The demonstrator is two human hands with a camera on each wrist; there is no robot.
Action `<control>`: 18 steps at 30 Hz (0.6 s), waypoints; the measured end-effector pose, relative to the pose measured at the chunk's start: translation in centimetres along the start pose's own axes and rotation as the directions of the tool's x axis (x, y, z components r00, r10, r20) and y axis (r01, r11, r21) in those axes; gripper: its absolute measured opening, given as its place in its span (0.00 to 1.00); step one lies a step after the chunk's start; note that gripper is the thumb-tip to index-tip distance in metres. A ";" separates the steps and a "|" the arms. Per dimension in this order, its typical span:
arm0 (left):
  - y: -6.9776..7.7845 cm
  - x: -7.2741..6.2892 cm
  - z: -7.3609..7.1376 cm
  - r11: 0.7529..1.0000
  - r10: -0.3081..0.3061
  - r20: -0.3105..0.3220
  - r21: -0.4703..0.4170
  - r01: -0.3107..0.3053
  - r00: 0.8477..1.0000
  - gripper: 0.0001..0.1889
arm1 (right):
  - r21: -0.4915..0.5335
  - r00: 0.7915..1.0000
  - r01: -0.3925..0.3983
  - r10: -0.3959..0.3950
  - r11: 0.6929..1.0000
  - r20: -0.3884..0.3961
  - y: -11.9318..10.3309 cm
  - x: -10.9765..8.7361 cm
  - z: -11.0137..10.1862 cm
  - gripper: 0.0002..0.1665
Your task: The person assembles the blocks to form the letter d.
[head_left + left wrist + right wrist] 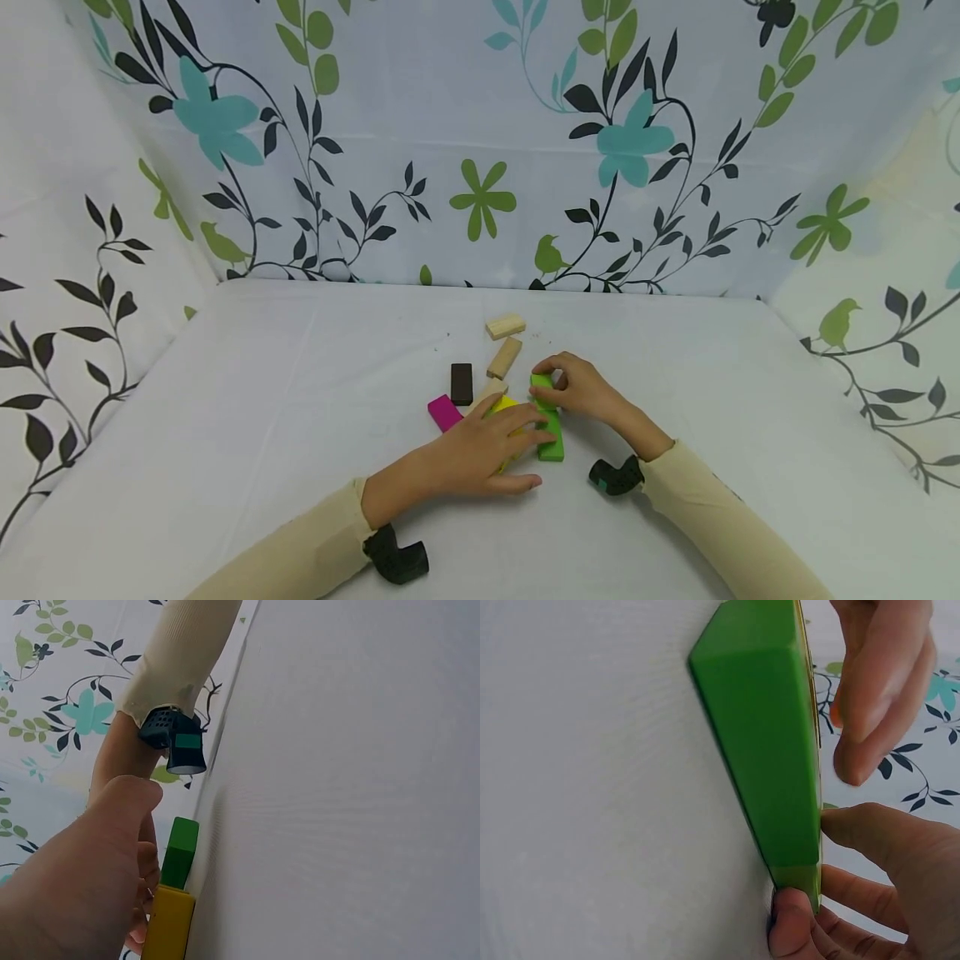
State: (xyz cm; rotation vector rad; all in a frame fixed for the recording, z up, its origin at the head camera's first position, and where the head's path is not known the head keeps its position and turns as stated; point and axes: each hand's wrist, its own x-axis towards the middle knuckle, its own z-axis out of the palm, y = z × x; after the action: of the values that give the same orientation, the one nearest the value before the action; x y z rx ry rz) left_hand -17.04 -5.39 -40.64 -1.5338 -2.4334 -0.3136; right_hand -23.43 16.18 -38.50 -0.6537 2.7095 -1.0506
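Note:
My right hand (581,387) pinches the farther of two green blocks (542,381). The nearer green block (552,448) lies end to end with it on the white tabletop. In the right wrist view, the fingers (791,926) curl round the end of the green row. My left hand (480,450) spreads over a yellow block (504,403), its fingertips right beside the nearer green block and its thumb held out straight. Much of the yellow is hidden under that hand. In the left wrist view, a yellow block (169,924) sits close to a green one (180,851).
Left of the hands lie a dark brown block (461,384) and a magenta block (445,412). Several plain wood blocks (505,357) trail toward the back. Patterned cloth (480,150) rises behind the table (337,367). A black camera mount hangs from each wrist.

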 end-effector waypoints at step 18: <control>-0.8 0.1 0.0 0.999 -0.043 0.100 -0.017 0.045 0.994 0.30 | -0.042 1.000 -0.001 0.002 0.999 0.010 -0.4 0.1 -0.2 0.18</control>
State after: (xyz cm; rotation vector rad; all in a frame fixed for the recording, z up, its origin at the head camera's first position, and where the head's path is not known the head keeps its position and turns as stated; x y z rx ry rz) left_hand -17.79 -5.66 -40.65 -1.5403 -2.5505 -0.2752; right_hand -23.40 15.98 -38.12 -0.6614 2.7303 -0.9897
